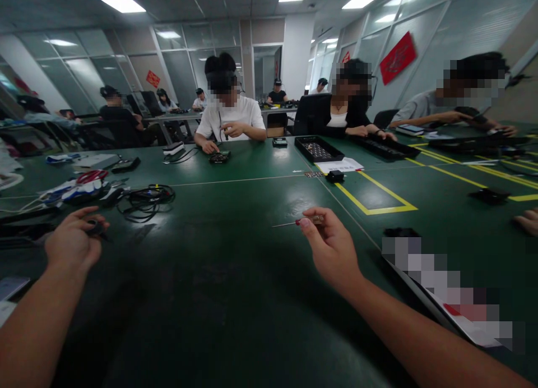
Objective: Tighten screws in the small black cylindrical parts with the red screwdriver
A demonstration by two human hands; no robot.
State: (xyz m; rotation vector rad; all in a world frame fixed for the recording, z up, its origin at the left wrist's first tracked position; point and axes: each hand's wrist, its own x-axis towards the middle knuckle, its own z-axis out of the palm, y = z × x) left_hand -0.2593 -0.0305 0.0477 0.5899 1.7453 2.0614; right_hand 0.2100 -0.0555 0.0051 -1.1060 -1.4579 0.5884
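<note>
My right hand (pixel 334 248) is closed on the handle of a thin screwdriver (pixel 290 223), which has a red collar and an amber handle. The metal shaft points left, above the green table. Over on the left side, my left hand (pixel 75 242) is curled around a small dark object (pixel 96 227), whose kind I cannot make out. Just beyond that hand lies a coil of black cable (pixel 147 202).
Blue-and-white items (pixel 69 192) are heaped at the left. Black compartment trays (pixel 342 155) stand far right of centre. Yellow tape (pixel 390 209) marks the green table (pixel 218 298). A partly blurred board (pixel 428 298) lies at right. Several people work across the table.
</note>
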